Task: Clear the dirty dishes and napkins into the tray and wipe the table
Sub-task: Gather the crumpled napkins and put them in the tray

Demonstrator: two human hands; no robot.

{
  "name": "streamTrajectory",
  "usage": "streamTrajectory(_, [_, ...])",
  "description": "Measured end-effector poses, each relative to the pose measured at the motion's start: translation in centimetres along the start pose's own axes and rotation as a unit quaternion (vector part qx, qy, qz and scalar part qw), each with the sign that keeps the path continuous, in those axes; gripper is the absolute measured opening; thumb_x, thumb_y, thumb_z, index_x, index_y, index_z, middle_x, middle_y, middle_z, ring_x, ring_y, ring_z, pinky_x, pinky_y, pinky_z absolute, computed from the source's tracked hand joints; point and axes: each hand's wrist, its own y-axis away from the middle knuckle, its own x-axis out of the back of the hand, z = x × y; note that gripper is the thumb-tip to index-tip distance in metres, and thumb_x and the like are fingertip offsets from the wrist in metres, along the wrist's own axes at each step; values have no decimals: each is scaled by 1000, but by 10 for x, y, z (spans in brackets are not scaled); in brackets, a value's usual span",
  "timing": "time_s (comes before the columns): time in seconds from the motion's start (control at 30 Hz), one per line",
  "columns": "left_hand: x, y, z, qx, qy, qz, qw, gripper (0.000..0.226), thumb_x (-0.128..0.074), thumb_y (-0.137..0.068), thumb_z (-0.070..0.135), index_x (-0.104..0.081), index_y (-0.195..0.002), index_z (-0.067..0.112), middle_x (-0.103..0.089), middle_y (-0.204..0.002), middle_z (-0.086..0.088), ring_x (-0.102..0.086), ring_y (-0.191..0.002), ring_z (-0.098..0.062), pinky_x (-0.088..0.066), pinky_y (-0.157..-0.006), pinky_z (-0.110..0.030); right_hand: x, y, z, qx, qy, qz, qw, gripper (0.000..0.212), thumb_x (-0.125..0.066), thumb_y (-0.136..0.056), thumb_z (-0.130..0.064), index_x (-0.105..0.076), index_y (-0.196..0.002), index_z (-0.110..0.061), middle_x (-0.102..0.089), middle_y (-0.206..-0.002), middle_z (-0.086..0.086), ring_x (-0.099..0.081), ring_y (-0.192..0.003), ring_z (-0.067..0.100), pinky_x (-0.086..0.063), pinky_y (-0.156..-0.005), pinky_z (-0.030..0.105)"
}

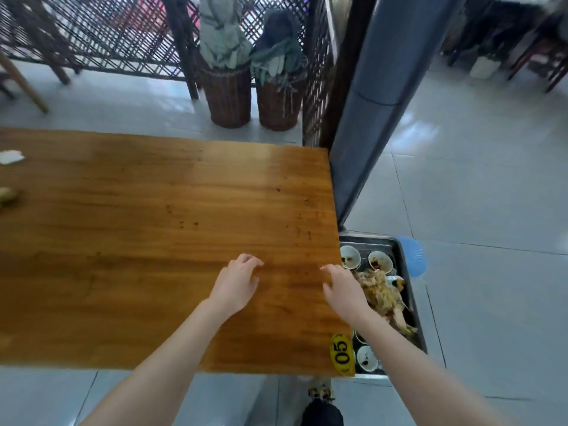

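- Tray (373,241): metal, set lower than the surface, just past its right end, partly hidden under that edge.
- Tray contents: three white bowls with dark residue, two at the far end (350,256) (380,262) and one at the near end (367,358); between them lies a heap of soiled napkins and scraps (384,299).
- Blue stool (412,256): shows just beyond the tray's far right corner.
- Right hand (341,290): over the surface's right edge, beside the tray; grip apart, fingers loosely bent, holding nothing.
- Left hand (236,284): over the surface, near the right hand but not touching it; grip apart, fingers loosely curled, holding nothing. Contact with the wood cannot be told for either hand.
- Surface (138,272): wooden, with small dark spots (184,224) near its middle and right end.
- Number tag (341,353): yellow, marked "05", at the near right corner.
- White napkin (10,156): crumpled, at the far left, well apart from both hands.
- Yellowish item (7,196): at the left edge, too blurred to identify.
- Two wicker baskets (229,93) (278,99): on the tiled floor beyond the surface, each holding bundled cloth, against a lattice screen (107,35).
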Motion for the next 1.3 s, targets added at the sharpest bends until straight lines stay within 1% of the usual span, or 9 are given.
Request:
streamTrajectory(0.17, [35,67,-73,40,2,32,999,41,-57,-94,15,-50,-133,24,-46,-139,4,-51,-118,-20,-45,-94,-30,-36,16,-91,83,33,-8,996,37,-51,-94,-10,-53,-131,-16,-58,-125,1,-51,-114,20,-45,-95,31])
streamTrajectory(0.4, [65,147,-164,129,18,62,990,39,-54,-95,15,-52,-132,23,-48,-137,4,-54,-116,-21,-48,-93,-36,-81,30,-202,167,61,-22,984,41,-50,-93,-5,-51,-133,-15,-55,-131,2,-49,-118,20,-45,-98,32])
streamTrajectory(0.6, [80,186,-216,192,23,87,977,39,-52,-95,17,-52,-133,23,-48,-137,3,-53,-117,-20,-45,-92,-32,-102,33,-267,235,84,-31,968,42,-51,-92,-2,-52,-132,-15,-55,-131,2,-50,-118,20,-45,-97,31])
streamTrajectory(0.77, [94,198,-247,219,29,123,968,36,-54,-95,19,-53,-131,24,-50,-135,4,-53,-117,-17,-47,-93,-31,-114,22,-306,256,98,-50,960,40,-52,-93,-7,-51,-132,-16,-53,-132,0,-48,-120,19,-44,-98,31])
streamTrajectory(1.03, [125,201,-302,247,36,171,953,35,-55,-96,20,-54,-131,23,-51,-135,3,-54,-115,-15,-48,-95,-29,-144,-7,-361,285,89,-66,952,39,-51,-95,-8,-51,-133,-17,-53,-133,0,-47,-121,19,-41,-100,31])
streamTrajectory(1.17, [142,194,-335,261,32,173,949,35,-55,-96,21,-54,-131,23,-50,-136,2,-53,-116,-16,-48,-94,-31,-163,-33,-391,285,94,-81,950,39,-49,-94,-7,-52,-131,-17,-54,-130,1,-48,-118,21,-44,-97,33])
streamTrajectory(1.3, [159,184,-372,266,31,162,950,37,-56,-95,21,-52,-133,23,-49,-136,2,-53,-115,-16,-48,-92,-28,-185,-61,-422,273,80,-90,954,37,-50,-93,-8,-53,-129,-18,-53,-130,0,-48,-117,20,-45,-96,32])
